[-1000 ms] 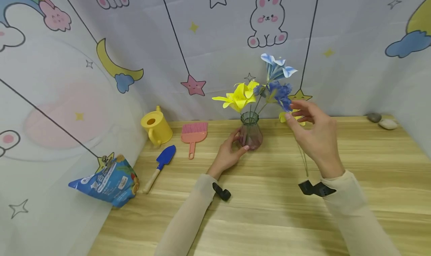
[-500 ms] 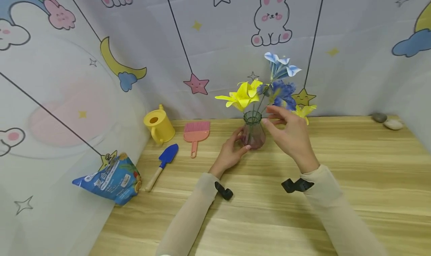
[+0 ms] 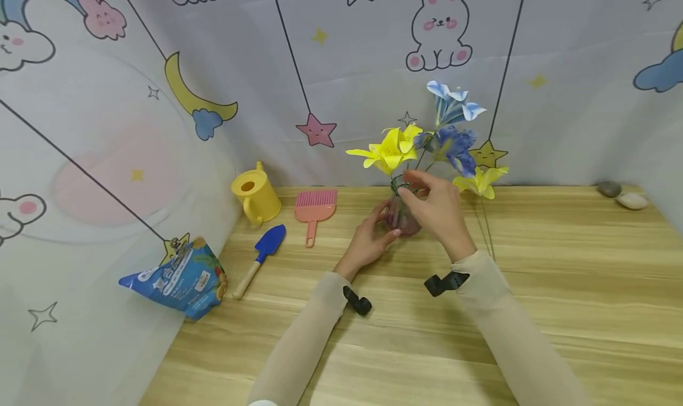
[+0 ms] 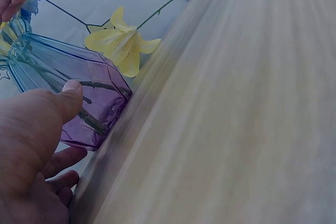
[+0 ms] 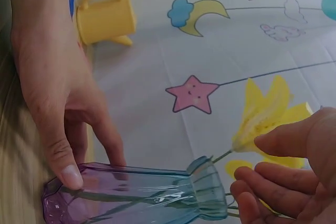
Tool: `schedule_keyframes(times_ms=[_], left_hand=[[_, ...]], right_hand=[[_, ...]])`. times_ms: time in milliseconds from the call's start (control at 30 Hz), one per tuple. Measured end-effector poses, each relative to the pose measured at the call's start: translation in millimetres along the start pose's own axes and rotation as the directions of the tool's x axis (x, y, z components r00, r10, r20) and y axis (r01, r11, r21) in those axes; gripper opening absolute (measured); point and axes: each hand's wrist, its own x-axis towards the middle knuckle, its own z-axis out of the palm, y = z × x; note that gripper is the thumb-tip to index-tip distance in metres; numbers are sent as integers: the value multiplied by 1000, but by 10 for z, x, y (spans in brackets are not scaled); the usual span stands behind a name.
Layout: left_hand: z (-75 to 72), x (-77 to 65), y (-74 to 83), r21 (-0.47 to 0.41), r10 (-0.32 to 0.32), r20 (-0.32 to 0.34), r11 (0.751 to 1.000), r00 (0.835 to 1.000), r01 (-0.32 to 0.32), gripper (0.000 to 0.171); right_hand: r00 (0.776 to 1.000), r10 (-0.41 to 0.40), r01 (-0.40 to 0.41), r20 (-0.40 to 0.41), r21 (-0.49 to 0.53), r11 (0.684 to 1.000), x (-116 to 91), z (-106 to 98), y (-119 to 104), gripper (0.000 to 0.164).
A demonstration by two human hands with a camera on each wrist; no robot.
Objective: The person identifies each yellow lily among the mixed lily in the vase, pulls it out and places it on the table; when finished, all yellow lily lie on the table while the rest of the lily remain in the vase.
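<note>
A glass vase (image 3: 401, 216), green at the neck and purple at the base, stands on the table. It holds a yellow lily (image 3: 392, 150), a ruffled dark blue flower (image 3: 456, 148) and a pale blue flower (image 3: 450, 104). My left hand (image 3: 368, 243) grips the vase's lower body, thumb in front and fingers behind. Right at the vase's neck is my right hand (image 3: 434, 207), thumb and fingers apart and loosely bent beside the rim and stems. In the right wrist view a gap shows between that hand's thumb (image 5: 286, 140) and fingers. Stems show through the glass.
Behind the right hand, another yellow lily (image 3: 482, 182) with a long stem leans by the wall cloth. To the left are a yellow watering can (image 3: 257, 198), a pink brush (image 3: 315, 207), a blue trowel (image 3: 269, 240) and a blue bag (image 3: 184, 281). Two stones (image 3: 632, 201) lie far right.
My right hand has moved left from beside the blue flowers to the vase's neck, uncovering the leaning yellow lily. The left hand has stayed on the vase. The head view has shifted slightly.
</note>
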Motion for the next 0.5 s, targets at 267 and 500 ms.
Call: schedule_keyframes(times_ms=[267,500], left_hand=[[25,18,-5,-12,4,-8,1000,1000,-4,78],[13,7,-2,4,-26,-11,1000,1000,26,79]], right_hand=[[1000,2,-4,-26,-83,997,150,130,49,31],[998,-23,16,-52,-131,991,223,256,55,26]])
